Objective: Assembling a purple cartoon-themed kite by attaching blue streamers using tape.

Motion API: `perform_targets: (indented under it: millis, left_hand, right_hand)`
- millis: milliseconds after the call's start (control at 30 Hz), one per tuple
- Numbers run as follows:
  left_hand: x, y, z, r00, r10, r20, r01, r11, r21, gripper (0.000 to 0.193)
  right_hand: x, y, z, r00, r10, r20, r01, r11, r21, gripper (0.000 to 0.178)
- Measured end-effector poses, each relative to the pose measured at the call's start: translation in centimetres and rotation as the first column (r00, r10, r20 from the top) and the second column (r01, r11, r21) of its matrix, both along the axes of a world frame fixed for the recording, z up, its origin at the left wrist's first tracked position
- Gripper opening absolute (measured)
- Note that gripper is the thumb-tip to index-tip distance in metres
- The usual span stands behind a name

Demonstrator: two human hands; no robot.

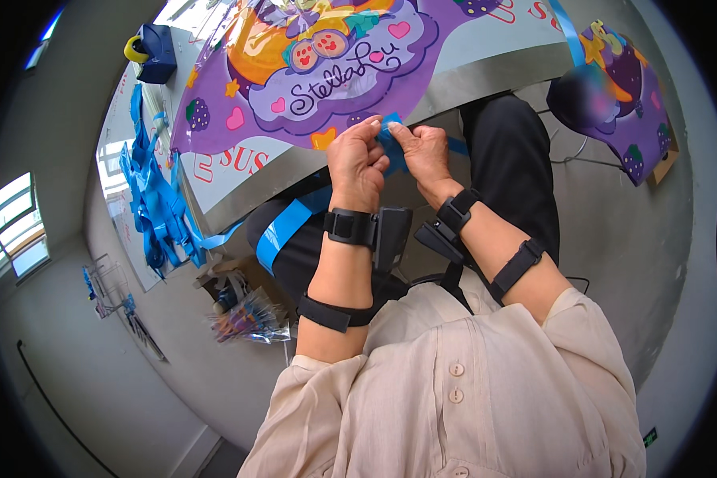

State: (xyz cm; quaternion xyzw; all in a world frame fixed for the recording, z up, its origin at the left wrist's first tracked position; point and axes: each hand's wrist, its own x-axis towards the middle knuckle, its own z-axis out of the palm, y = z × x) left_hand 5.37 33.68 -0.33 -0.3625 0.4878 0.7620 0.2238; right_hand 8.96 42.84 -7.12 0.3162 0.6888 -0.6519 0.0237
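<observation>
My left hand and my right hand are close together at the near edge of the table. Between them is a blue ribbon, pinched by the thumb and fingers of each hand. Part of the ribbon hangs below the fingers; its exact fold is hard to make out. Just beyond my hands lies a large glossy purple sheet printed with cartoon shapes, stars and hearts. A length of blue ribbon runs across my dark trouser leg on the left.
A heap of blue ribbon hangs at the table's left side, near a dark blue tape dispenser. At right hangs another purple printed piece, partly blurred. Below left, clear-wrapped items rest by a box. A wire rack stands farther left.
</observation>
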Motion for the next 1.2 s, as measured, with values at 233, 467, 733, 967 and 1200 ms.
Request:
perform_targets:
  millis: [233,467,733,967,1200]
  left_hand:
    - [-0.1,0.7,0.3,0.998,-0.025,-0.054,0.018,0.992,-0.124,0.02]
    - [0.0,1.3,0.2,0.997,-0.026,-0.07,0.011,0.978,-0.208,0.02]
    - [0.0,1.7,-0.2,0.998,-0.02,-0.066,0.001,0.962,-0.272,0.02]
    - [0.1,2.6,-0.8,0.994,-0.018,-0.105,-0.027,0.91,-0.414,0.014]
    - [0.0,3.1,-1.4,0.99,-0.004,-0.144,-0.066,0.875,-0.48,0.01]
  right_hand:
    - [0.1,0.1,0.2,1.0,0.006,0.012,-0.007,1.0,0.023,0.047]
    - [0.0,0.0,0.1,1.0,0.003,0.004,-0.003,0.999,0.039,0.047]
    - [0.0,0.1,0.3,1.0,0.016,0.017,-0.017,0.998,0.057,0.046]
    - [0.0,0.1,0.6,0.999,0.011,0.032,-0.012,0.999,0.037,0.046]
    - [0.0,0.1,0.8,0.999,0.017,0.038,-0.019,0.998,0.058,0.046]
